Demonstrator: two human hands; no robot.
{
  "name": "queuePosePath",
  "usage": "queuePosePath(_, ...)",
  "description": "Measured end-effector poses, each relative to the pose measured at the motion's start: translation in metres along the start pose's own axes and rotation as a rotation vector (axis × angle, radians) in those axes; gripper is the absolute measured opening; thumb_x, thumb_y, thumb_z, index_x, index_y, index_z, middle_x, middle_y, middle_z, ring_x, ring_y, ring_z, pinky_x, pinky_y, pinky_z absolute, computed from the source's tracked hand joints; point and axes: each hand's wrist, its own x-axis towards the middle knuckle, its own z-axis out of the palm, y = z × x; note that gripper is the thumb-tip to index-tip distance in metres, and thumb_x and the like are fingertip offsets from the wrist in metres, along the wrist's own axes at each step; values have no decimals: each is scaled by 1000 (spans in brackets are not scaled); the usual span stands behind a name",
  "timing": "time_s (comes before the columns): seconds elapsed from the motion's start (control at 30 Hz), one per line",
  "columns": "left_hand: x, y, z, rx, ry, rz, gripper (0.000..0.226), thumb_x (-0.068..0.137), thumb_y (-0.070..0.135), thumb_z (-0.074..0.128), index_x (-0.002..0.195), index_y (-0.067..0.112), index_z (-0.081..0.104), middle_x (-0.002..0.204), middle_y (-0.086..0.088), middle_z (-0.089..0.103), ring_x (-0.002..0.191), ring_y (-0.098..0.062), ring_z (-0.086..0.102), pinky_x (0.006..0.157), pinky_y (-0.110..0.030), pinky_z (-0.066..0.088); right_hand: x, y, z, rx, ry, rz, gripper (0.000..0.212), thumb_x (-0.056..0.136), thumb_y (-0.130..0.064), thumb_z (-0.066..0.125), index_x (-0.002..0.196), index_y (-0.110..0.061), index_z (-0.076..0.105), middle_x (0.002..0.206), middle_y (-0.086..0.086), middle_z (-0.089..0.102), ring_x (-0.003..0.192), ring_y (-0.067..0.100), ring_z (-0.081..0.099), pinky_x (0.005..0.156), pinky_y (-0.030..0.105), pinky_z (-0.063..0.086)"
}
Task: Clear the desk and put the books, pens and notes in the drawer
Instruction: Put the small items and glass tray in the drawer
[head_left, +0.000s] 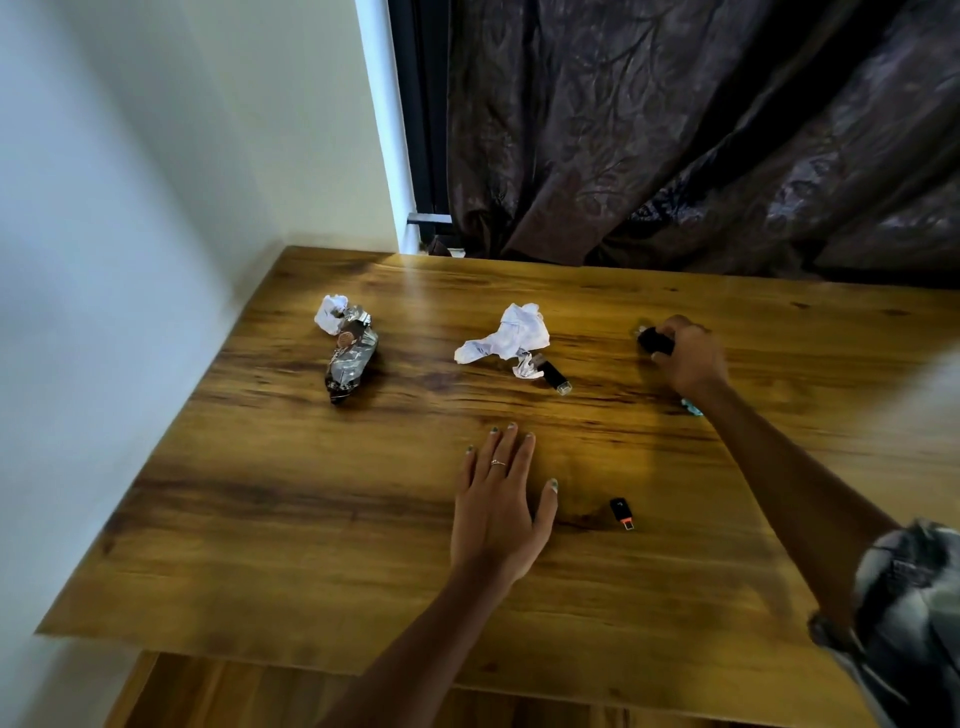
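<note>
A small black object (655, 340) is gripped by the right hand (688, 358); the left hand (496, 499) is laid flat on the desk (311, 519). Crumpled paper (511, 332) risks being drawered as notes.

Two crumpled white paper balls are counted, one at upper left (330, 313) and one at centre (511, 334); one crinkled silver-and-brown foil wrapper (349, 359); three small black stick-shaped objects, at centre (554, 374), right (655, 340) and lower centre (622, 512).

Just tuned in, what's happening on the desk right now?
A person is clearing the wooden desk. The right hand grips a small black object near the far right; the left hand rests flat and open. A crumpled paper, a foil wrapper and two black USB-like sticks lie loose.
</note>
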Motion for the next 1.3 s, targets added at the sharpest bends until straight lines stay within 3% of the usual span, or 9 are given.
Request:
queuePosePath(0.1, 0, 0, 0, -4, -4, -7, 62, 95, 53, 22, 148, 22, 24, 157, 1, 18, 146, -13, 9, 117, -34, 3, -29, -17, -13, 187, 38, 38, 38, 82, -11, 66, 119, -7, 55, 117, 15, 63, 107, 29, 59, 77, 27, 43)
queuePosePath(0.23, 0, 2, -2, -13, -1, -9, 62, 94, 52, 20, 148, 22, 27, 156, 1, 22, 145, -14, 13, 118, -36, 6, -100, -34, -22, 401, -104, 82, 43, 80, -8, 69, 121, -11, 56, 119, 7, 63, 106, 21, 59, 82, 27, 47)
queuePosePath(0.37, -1, 3, -5, -23, 11, 7, 56, 96, 47, 24, 145, 20, 34, 153, 1, 30, 143, -15, 21, 118, -37, 11, -186, -30, -25, 528, -103, 159, 43, 77, -7, 72, 118, -13, 59, 109, 1, 66, 95, 12, 60, 68, 14, 42)
queuePosePath(0.53, 0, 3, -5, -38, 40, 35, 51, 95, 39, 30, 135, 14, 50, 141, -1, 49, 133, -19, 40, 109, -41, 31, -303, -29, -34, 665, -4, 179, 41, 75, -9, 75, 110, -24, 62, 100, -11, 67, 91, 4, 62, 70, 17, 49)
queuePosePath(0.77, -11, 6, -8, -42, 41, 72, 54, 93, 37, 25, 132, 13, 53, 138, -3, 53, 129, -21, 45, 105, -39, 38, -414, -14, -18, 599, -247, 308, 49, 68, -5, 79, 100, -35, 57, 94, -24, 62, 88, 1, 65, 65, 4, 47)
queuePosePath(0.9, -23, 7, -5, -20, 13, 77, 56, 94, 39, 21, 136, 13, 49, 141, -4, 49, 134, -21, 39, 110, -41, 33, -430, 1, 11, 387, -422, 389, 39, 77, -9, 70, 111, -23, 58, 100, -8, 65, 84, 8, 61, 63, 12, 47)
queuePosePath(1.07, -36, 7, -4, -8, -7, 59, 46, 98, 33, 34, 139, 14, 44, 146, -4, 43, 139, -21, 31, 115, -41, 26, -437, -1, 36, 154, -590, 350, 61, 85, -21, 62, 136, -20, 28, 126, 4, 52, 108, 20, 57, 83, 31, 53)
queuePosePath(1.17, -41, 7, -4, -5, -19, 53, 47, 98, 33, 34, 141, 15, 42, 147, -4, 41, 140, -20, 29, 116, -40, 23, -443, -3, 44, 93, -627, 358, 76, 86, -23, 62, 143, -17, 12, 133, 9, 47, 114, 24, 55, 87, 35, 52)
queuePosePath(1.3, -43, 6, -2, 0, -23, 51, 47, 99, 34, 33, 141, 15, 41, 149, -3, 39, 141, -19, 28, 117, -39, 21, -444, -6, 38, -1, -661, 332, 76, 86, -34, 61, 142, -21, 10, 131, 5, 51, 110, 21, 58, 83, 32, 53)
